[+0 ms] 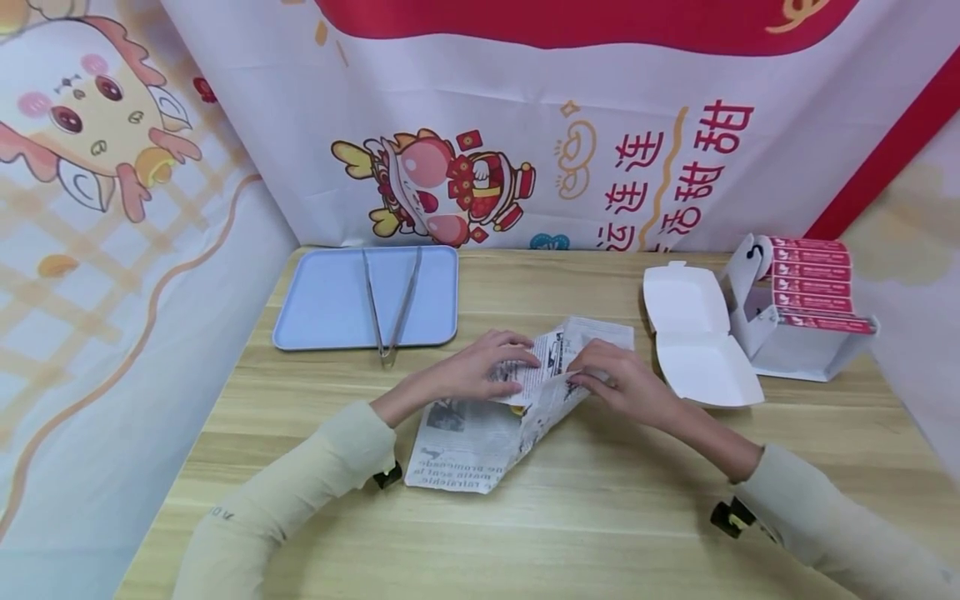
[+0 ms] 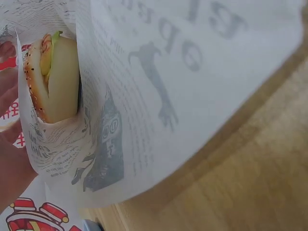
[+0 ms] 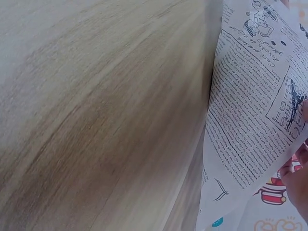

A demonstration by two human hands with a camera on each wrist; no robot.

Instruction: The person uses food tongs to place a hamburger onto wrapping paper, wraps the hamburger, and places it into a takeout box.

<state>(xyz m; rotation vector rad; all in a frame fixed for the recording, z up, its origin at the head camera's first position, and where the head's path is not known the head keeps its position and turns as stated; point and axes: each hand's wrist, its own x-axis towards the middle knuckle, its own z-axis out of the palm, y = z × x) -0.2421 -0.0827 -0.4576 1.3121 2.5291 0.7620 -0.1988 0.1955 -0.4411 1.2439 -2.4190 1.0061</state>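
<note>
A sheet of newspaper-print wrapping paper (image 1: 457,450) lies partly folded around a burger on the table. In the left wrist view the burger (image 2: 60,82) shows through the paper's open side, with a seeded bun, green leaf and filling. My left hand (image 1: 487,367) rests on the folded flap over the burger, thumb and fingers spread apart. On the other side my right hand (image 1: 618,379) pinches the raised edge of the paper between thumb and fingers. From the right wrist, the printed paper (image 3: 250,110) stands up as a slanted sheet beside the right fingers.
A blue tray (image 1: 337,300) with metal tongs (image 1: 405,308) lying across it is at the back left. To the right, an opened white takeaway box (image 1: 690,308) stands beside a white dispenser (image 1: 795,354) with red-and-white label rolls (image 1: 813,275). A printed cloth (image 1: 540,83) hangs behind the table.
</note>
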